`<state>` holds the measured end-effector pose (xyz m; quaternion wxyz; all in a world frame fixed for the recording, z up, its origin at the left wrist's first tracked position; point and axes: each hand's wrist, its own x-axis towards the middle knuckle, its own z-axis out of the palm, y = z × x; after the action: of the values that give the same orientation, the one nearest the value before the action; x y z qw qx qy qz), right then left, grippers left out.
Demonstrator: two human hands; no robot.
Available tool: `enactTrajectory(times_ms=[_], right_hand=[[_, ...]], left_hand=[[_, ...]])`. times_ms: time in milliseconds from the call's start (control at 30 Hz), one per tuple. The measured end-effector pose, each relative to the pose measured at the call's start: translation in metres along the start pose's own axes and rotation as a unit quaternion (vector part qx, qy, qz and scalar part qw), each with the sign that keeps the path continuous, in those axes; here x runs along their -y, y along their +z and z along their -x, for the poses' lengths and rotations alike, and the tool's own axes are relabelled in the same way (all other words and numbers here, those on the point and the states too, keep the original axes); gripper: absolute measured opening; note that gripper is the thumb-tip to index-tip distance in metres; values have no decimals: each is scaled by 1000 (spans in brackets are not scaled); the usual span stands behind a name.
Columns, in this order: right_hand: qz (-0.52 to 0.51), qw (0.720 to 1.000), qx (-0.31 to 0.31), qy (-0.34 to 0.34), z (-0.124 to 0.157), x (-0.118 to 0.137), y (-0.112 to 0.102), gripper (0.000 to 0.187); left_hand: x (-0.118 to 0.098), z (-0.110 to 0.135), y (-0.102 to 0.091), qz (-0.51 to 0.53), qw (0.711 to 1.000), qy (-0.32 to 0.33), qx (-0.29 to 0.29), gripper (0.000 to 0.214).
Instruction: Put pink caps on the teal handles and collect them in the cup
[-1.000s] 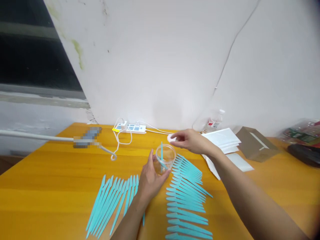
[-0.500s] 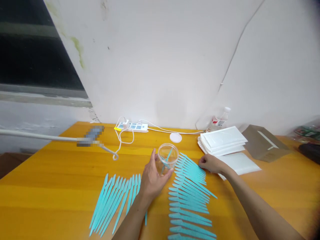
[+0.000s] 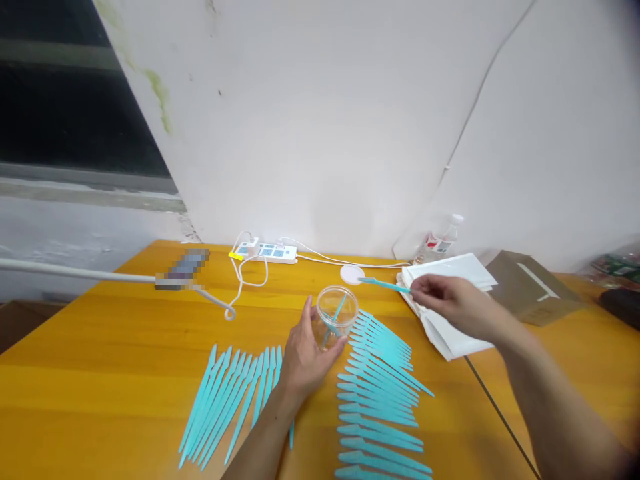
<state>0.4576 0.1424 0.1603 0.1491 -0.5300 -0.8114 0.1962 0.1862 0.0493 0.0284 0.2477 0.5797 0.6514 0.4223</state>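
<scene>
My left hand [image 3: 311,357] is wrapped round a clear plastic cup [image 3: 337,308], tilted a little, with turquoise plastic knives [image 3: 332,325] lying crossed inside. Between the fingertips of my right hand [image 3: 435,297] is one turquoise plastic knife [image 3: 385,285], its blade pointing left, raised above the table. Below it, a column of several more turquoise knives [image 3: 383,393] lies fanned out, handles towards the right. Another row of knives [image 3: 225,400] is spread to the left of my left forearm, which covers part of it.
A round white lid [image 3: 352,274] lies behind the cup. At the back are a power strip [image 3: 273,253] with white cables and a bottle [image 3: 440,240]. White packets [image 3: 445,270] and a brown cardboard box [image 3: 530,287] sit to the right. A pixelated phone [image 3: 185,267] is at left.
My right hand has lifted a knife off the top of the right-hand column and moved up and to the right. My left hand keeps the cup in place. The packets have shifted slightly.
</scene>
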Motion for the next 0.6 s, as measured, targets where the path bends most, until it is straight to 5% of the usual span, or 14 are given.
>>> enactTrajectory(times_ms=[133, 300, 433, 600], right_hand=[[46, 994, 1, -100, -7, 72, -28, 25], [80, 972, 134, -174, -50, 115, 11, 20], [-21, 985, 93, -142, -56, 78, 32, 37], [56, 994, 89, 8, -27, -17, 60, 17]], left_hand=[[0, -1, 0, -8, 1000, -4, 2, 99], [-2, -1, 0, -3, 1000, 1, 1, 97], [-3, 0, -2, -1, 1000, 6, 2, 97], [-4, 0, -2, -20, 1000, 0, 1, 97]])
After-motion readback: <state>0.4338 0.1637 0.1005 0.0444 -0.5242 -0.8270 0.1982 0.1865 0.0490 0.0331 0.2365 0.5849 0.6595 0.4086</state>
